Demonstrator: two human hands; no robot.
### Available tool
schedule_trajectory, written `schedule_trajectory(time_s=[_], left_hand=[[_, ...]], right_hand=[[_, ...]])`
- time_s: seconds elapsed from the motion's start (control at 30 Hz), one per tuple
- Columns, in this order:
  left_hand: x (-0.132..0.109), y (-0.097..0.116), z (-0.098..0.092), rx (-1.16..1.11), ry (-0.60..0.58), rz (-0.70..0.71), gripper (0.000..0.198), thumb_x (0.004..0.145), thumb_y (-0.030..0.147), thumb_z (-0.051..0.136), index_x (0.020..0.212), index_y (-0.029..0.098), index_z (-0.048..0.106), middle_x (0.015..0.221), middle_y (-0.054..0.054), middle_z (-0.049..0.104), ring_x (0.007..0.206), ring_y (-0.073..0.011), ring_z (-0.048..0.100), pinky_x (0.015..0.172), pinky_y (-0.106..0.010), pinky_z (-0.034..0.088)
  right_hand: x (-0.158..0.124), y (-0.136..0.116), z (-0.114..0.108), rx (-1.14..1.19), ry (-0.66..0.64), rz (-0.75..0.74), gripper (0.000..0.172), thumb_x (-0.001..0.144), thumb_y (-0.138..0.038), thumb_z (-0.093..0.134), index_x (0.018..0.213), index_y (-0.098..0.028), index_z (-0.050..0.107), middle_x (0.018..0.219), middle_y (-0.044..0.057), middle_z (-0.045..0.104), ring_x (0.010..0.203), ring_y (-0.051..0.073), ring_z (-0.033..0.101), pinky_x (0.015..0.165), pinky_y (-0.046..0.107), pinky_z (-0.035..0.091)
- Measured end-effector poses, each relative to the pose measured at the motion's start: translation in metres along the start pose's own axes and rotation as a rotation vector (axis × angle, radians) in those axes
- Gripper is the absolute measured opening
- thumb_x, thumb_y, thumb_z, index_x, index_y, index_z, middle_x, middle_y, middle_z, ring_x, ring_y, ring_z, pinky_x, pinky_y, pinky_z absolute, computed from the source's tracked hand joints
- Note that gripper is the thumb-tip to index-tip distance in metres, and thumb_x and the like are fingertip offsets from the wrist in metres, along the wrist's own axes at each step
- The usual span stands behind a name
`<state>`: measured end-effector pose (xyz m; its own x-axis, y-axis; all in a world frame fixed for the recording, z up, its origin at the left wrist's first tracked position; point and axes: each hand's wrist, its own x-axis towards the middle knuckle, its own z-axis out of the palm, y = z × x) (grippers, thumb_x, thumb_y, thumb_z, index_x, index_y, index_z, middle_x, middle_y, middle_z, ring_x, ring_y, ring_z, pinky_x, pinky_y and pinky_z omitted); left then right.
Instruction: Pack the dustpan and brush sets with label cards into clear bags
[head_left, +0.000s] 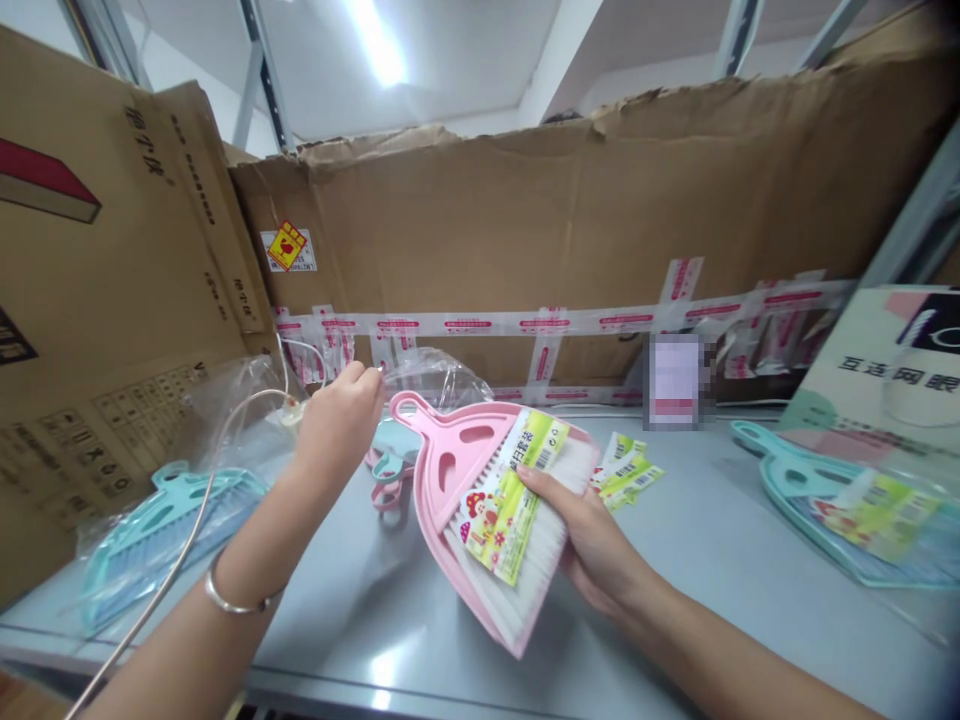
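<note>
Head view, pink set: pink dustpan (430, 510) at the frame's centre, above the table (322, 640), brush (546, 545) nested inside.
Printed card: the card (491, 530) already lies across pan and bristles; no film visibly covers them, so wrapping looks undone.
Left hand (341, 415): fingers pinched together, apparently on clear film (450, 378) behind the pan's handle.
Right hand (604, 550): grips the brush side, thumb on the card; other fingers mostly hidden.
Teal sets: left teal set (176, 480) and right teal set (787, 470) appear filmed; the right one carries a card.
Loose cards (626, 475): right of centre, unused.
Hard to make out: small pieces (388, 465) behind the pan; the film's opening; right teal set, cut off.
</note>
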<state>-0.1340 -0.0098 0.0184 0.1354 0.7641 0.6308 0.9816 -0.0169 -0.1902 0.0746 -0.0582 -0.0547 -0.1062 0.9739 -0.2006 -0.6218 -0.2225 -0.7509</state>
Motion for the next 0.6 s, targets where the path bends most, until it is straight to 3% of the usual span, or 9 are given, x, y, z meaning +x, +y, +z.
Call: schedule_trajectory(time_s=[0.2, 0.37, 0.6], left_hand=[[-0.013, 0.026, 0.004, -0.111, -0.021, 0.144, 0.025, 0.088, 0.023, 0.040, 0.079, 0.017, 0.063, 0.073, -0.007, 0.064, 0.057, -0.0151, 0.056, 0.047, -0.024, 0.027], [-0.021, 0.052, 0.004, -0.118, -0.045, 0.324, 0.025, 0.086, 0.021, 0.043, 0.072, 0.016, 0.062, 0.063, -0.006, 0.061, 0.047, -0.0130, 0.049, 0.043, -0.025, 0.017], [-0.037, 0.040, 0.006, -0.120, -0.006, 0.418, 0.025, 0.088, 0.023, 0.040, 0.088, 0.018, 0.065, 0.067, -0.006, 0.061, 0.047, -0.0133, 0.048, 0.043, -0.026, 0.015]], right_hand=[[0.000, 0.006, 0.002, -0.043, -0.010, 0.072, 0.036, 0.069, -0.021, 0.071, 0.103, -0.014, 0.062, 0.089, 0.009, 0.072, 0.078, 0.023, 0.069, 0.077, 0.036, 0.056], [0.003, 0.009, 0.002, -0.044, -0.046, 0.101, 0.037, 0.068, -0.020, 0.071, 0.103, -0.014, 0.062, 0.091, 0.009, 0.072, 0.082, 0.024, 0.069, 0.078, 0.036, 0.056], [0.014, 0.012, -0.004, 0.096, 0.037, -0.016, 0.045, 0.069, -0.021, 0.071, 0.111, -0.019, 0.058, 0.096, 0.006, 0.071, 0.088, 0.022, 0.068, 0.079, 0.034, 0.056]])
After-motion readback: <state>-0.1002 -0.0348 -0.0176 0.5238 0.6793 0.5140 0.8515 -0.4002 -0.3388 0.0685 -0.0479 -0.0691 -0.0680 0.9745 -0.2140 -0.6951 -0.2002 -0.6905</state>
